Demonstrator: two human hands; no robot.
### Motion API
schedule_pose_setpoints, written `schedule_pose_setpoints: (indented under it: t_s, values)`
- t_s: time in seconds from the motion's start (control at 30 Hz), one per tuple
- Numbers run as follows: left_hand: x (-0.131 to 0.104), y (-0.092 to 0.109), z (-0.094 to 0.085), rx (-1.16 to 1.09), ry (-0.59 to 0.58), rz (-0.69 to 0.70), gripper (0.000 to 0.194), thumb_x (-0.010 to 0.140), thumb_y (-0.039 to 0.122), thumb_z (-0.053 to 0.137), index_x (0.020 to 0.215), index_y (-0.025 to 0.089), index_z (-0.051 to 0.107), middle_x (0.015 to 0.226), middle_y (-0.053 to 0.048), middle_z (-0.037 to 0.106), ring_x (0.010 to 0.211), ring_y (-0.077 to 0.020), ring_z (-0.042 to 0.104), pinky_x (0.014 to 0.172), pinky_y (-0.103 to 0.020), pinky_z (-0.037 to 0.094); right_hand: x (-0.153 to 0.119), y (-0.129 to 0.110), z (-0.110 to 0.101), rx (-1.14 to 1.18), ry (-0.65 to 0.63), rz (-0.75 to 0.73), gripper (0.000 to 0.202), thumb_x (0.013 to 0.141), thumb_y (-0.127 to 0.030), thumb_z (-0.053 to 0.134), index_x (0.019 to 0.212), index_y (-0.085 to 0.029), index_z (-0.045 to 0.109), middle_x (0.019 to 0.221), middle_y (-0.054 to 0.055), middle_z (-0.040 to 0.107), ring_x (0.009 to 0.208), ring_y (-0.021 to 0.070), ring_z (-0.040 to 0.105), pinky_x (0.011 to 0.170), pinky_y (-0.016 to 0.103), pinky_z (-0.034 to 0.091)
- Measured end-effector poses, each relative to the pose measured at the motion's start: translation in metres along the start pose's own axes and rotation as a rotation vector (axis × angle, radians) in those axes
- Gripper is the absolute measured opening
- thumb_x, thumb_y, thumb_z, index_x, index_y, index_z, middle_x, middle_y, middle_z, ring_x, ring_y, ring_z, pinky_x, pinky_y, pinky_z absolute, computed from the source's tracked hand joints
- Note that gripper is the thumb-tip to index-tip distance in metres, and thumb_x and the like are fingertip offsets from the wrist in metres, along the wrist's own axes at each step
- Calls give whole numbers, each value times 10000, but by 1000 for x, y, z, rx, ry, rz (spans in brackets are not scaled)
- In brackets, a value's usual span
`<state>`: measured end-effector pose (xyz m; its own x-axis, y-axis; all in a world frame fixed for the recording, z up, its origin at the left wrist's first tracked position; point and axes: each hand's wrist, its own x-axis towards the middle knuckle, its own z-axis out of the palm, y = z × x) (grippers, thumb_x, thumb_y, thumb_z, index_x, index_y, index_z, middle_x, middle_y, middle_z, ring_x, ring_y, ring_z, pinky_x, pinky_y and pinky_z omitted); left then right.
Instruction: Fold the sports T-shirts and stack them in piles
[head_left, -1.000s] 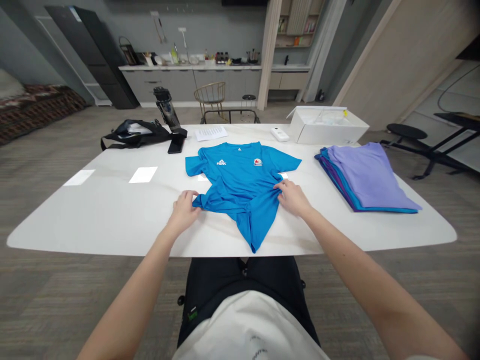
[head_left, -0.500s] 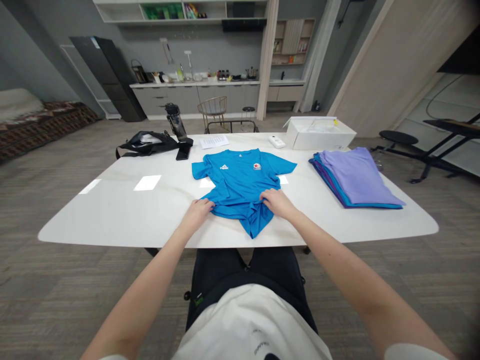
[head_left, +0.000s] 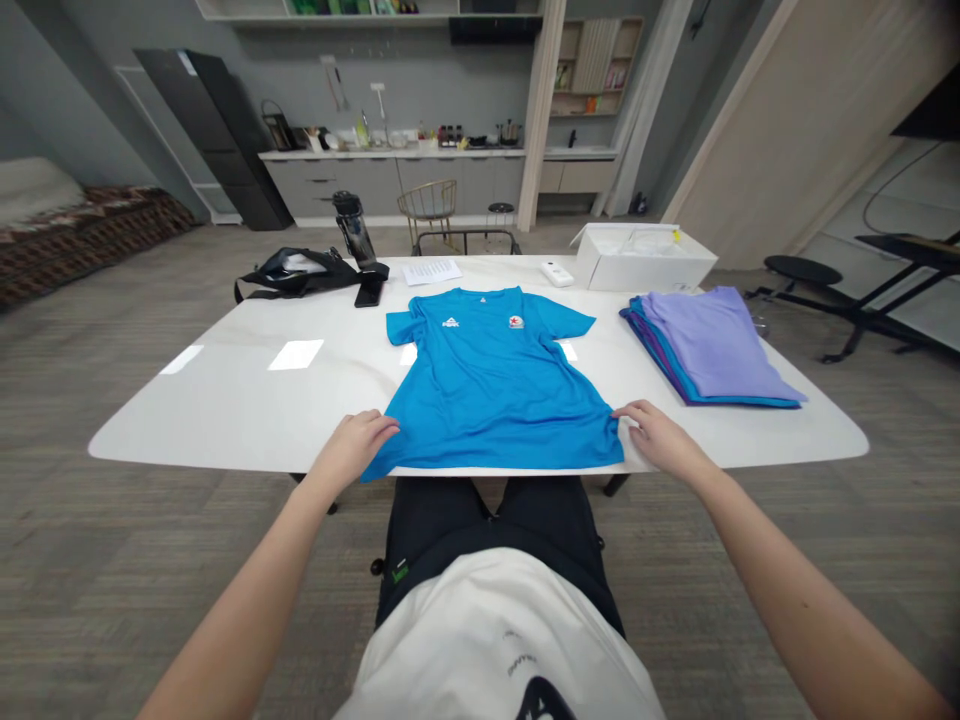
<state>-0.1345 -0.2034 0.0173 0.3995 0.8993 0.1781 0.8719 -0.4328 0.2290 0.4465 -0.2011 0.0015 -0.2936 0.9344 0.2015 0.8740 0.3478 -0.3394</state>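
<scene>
A blue T-shirt lies front up on the white table, its collar toward the far side and its hem along the near edge. The lower left corner of the hem reaches slightly past the edge. My left hand pinches the shirt's left side near the hem. At the lower right side, my right hand has its fingertips closed on the fabric. To the right lies a stack of folded clothes, light purple on top with blue and dark purple layers beneath.
Along the far side are a black bag, a dark bottle, a phone, a paper sheet, a small white device and a white box. A chair stands beyond the table.
Both hands have moved apart, the left leftward and the right rightward. The bunched lower part of the shirt is now spread wide and much flatter, down to the near edge.
</scene>
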Motion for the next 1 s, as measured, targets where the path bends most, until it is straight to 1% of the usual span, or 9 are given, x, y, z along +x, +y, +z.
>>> schedule_pose_setpoints:
  t_s: [0.1, 0.2, 0.3, 0.43, 0.57, 0.7, 0.77, 0.87, 1.0]
  values:
    - [-6, 16, 1, -51, 1, 36, 414, 1047, 475, 401, 1208, 237, 699, 1147, -104, 698, 1070, -264, 659, 961, -406, 517, -11, -29, 3, 59, 50, -13, 275, 982, -268, 493, 1188, -248, 675, 1158, 90, 656, 1029, 248, 667, 917, 392, 536]
    - [-13, 27, 8, -118, -90, 73, 418, 1062, 464, 372, 1244, 260, 688, 1234, -94, 684, 1123, -254, 650, 1000, -407, 518, -16, -56, 12, 46, -44, -149, 235, 991, -399, 572, 1125, -255, 699, 1133, 88, 679, 1047, 264, 655, 923, 408, 514]
    - [-19, 30, 19, -102, -153, 99, 434, 1043, 499, 424, 1282, 247, 684, 1312, -107, 668, 1194, -284, 629, 1039, -452, 514, -18, -68, 23, -38, -142, -206, 310, 972, -476, 620, 1192, -270, 691, 1189, 98, 677, 1079, 295, 636, 916, 449, 483]
    - [-26, 29, 30, -80, -119, 96, 426, 1030, 480, 461, 1328, 250, 660, 1394, -111, 639, 1277, -305, 597, 1099, -498, 485, -23, -63, 27, -72, -187, -199, 324, 990, -482, 592, 1230, -279, 669, 1181, 96, 684, 1064, 289, 631, 900, 447, 455]
    - [-32, 28, 34, -90, -54, 62, 365, 1055, 423, 396, 1216, 261, 680, 1307, -98, 677, 1214, -280, 634, 1063, -469, 510, -32, -53, 23, -86, -198, -214, 319, 978, -445, 611, 1263, -306, 649, 1180, 90, 685, 1079, 288, 631, 895, 437, 435]
    - [-38, 25, 35, -121, -36, 36, 337, 1063, 388, 379, 1141, 246, 675, 1210, -100, 701, 1148, -269, 650, 1021, -448, 520, -45, -41, 23, -54, -172, -174, 240, 982, -347, 576, 1201, -294, 661, 1167, 86, 703, 1082, 284, 635, 876, 430, 432]
    - [-38, 24, 34, -154, -19, 5, 350, 1069, 384, 364, 1177, 232, 660, 1185, -106, 705, 1121, -264, 654, 1010, -442, 518, -47, -38, 22, -20, -179, -160, 198, 982, -326, 556, 1134, -286, 677, 1120, 79, 721, 1052, 280, 646, 882, 438, 434]
    - [-32, 25, 29, -258, 6, -40, 375, 1077, 393, 341, 1271, 230, 617, 1236, -101, 692, 1152, -248, 647, 1028, -420, 508, -43, -39, 17, 38, -170, -120, 178, 981, -311, 520, 1029, -267, 686, 1019, 75, 737, 982, 274, 663, 876, 440, 456]
    - [-15, 30, 13, -353, -6, -58, 408, 1077, 417, 304, 1283, 235, 605, 1246, -90, 684, 1149, -233, 648, 1025, -394, 510, -28, -45, 6, 117, -33, 4, 188, 983, -341, 496, 1026, -244, 650, 965, 85, 728, 918, 274, 672, 827, 410, 509]
